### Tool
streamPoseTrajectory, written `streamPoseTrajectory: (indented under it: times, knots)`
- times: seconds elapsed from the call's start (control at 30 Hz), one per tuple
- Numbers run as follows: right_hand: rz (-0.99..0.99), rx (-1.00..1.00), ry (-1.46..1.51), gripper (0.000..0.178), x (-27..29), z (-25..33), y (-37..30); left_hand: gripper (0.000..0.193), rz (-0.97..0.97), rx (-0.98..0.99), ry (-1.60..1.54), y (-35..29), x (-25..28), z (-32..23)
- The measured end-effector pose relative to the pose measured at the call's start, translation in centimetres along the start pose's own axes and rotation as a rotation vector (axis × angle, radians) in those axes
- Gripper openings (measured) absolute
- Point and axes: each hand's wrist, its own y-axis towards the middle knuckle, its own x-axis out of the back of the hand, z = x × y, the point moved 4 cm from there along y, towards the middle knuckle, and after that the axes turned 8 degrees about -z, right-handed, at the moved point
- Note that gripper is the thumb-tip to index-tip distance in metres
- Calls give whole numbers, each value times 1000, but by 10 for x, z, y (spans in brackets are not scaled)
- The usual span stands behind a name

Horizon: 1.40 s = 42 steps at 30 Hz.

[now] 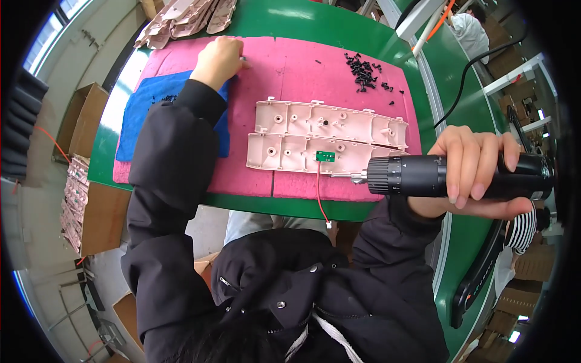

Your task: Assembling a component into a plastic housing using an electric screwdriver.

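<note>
My right hand (478,163) is wrapped round a black electric screwdriver (411,175), held sideways with its bit pointing left. The bit is close to the lower of two long pale-pink plastic shells (284,152); I cannot tell whether it touches. The other shell (302,117) lies just beyond, with a black screw (325,123) standing near its middle. A small green circuit board (325,156) sits at the lower shell, its red wire hanging over the table's near edge to a white plug (328,224). At the far left, my left hand (219,60) is closed, fingertips low over the pink mat; what it pinches is mostly hidden.
Loose black screws (363,72) lie at the mat's far right. A blue cloth (136,130) with more small black pieces is partly under my left sleeve. More pink shells (187,21) are piled at the back left of the green table (302,24). A black cable (463,81) hangs right.
</note>
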Motion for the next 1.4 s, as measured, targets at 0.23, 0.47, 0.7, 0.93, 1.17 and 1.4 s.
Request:
streamPoseTrajectory:
  times: [0.23, 0.47, 0.7, 0.93, 1.17, 1.4]
  knots:
    - [-210, 63, 26, 42, 22, 21, -5, 22, -205, 10, -403, 8, 52, -27]
    - [-96, 2, 76, 55, 42, 39, -1, 25, -33, 246, -1788, -6, 86, -91]
    - [-115, -34, 94, 54, 56, 57, 1, 24, 432, 237, -1248, -41, 18, -160]
    - [-113, -106, 14, 57, 66, 54, 17, 20, 32, -170, -738, -44, 16, -167]
    - [-203, -93, -183, 56, 74, 25, 21, 17, -55, -155, -723, -50, 5, -166]
    - [-241, -87, -284, 57, 91, -8, 15, 17, 21, -135, -842, -50, 5, -156]
